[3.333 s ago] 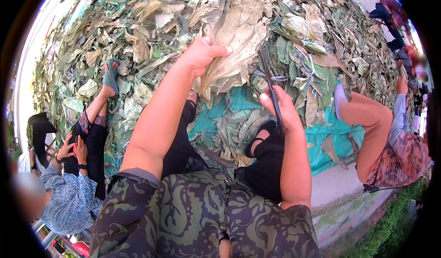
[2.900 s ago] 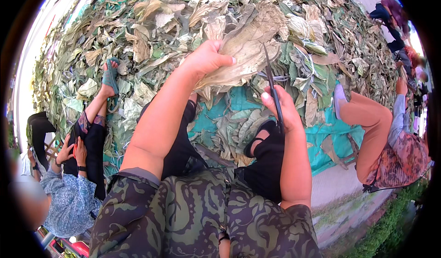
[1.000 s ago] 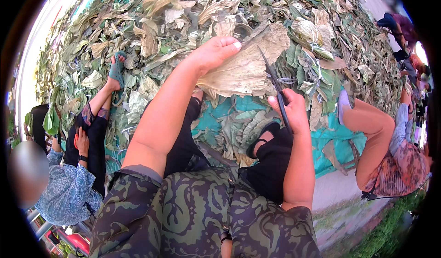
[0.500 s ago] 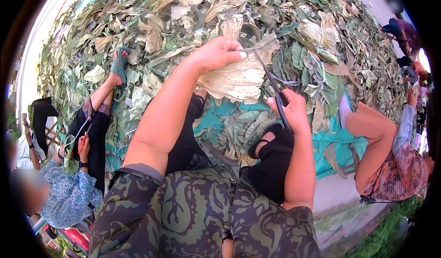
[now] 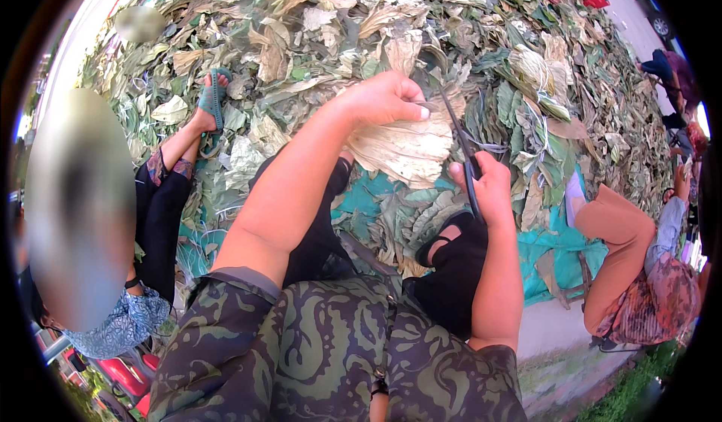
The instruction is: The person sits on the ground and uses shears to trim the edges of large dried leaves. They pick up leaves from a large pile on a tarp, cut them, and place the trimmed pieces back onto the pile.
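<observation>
My left hand is closed, thumb against fingers, pinching the stem end of a pale, dry, fan-shaped leaf. Its broad ribbed blade spreads below my fingers. In my right hand are dark-handled scissors, with my fingers wrapped around the handles. Their long blades point up and away from me, passing just right of the leaf and my left thumb. Whether the blades touch anything is hard to see. Behind both hands lies a wide heap of dried leaves, tan, grey and green.
A teal sheet shows beneath the heap between my feet and to the right. A person with a sandalled foot sits at left. Another person in tan trousers sits at right. A tied bundle of leaves lies at upper right.
The view has shifted slightly, and both hands keep nearly the same grip and place. The scissor tip sits a little farther from my left thumb. The person at left has leaned forward.
</observation>
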Demonstrator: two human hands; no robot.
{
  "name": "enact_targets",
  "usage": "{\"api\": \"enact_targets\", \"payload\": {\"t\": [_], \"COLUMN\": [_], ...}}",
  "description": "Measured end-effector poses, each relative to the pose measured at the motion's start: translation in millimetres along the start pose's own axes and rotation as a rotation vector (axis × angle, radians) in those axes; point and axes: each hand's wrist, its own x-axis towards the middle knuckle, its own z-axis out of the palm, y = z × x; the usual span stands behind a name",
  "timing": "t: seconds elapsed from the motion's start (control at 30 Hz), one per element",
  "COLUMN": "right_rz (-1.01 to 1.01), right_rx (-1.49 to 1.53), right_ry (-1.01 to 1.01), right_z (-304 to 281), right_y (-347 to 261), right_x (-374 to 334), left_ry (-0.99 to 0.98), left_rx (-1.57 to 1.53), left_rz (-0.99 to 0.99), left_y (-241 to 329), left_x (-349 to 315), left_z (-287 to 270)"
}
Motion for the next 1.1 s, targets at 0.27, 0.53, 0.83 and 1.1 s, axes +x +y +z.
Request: {"api": "enact_targets", "payload": {"t": [0.27, 0.53, 0.83, 1.1], "right_rz": [0.425, 0.500, 0.503, 0.662], "right_rx": [0.959, 1.167, 1.159, 1.131], "right_ry": [0.171, -0.071, 0.177, -0.160], "right_z": [23.5, 40.8, 82.6, 88.6], "right_y": [16.8, 10.6, -33.1, 19.9], "right_x": [6.9, 15.2, 35.3, 54.4], "left_ry": [0.323, 0.474, 0.652, 0.673], "left_rx": [-0.160, -0.737, -0.882, -0.906], "left_rz": [0.112, 0.076, -0.007, 0.022], "left_y": [11.3, 12.8, 17.4, 1.8], "left_x": [1.9, 7.6, -9.8, 1.5], "left_z": [23.3, 25.3, -2.4, -4.7]}}
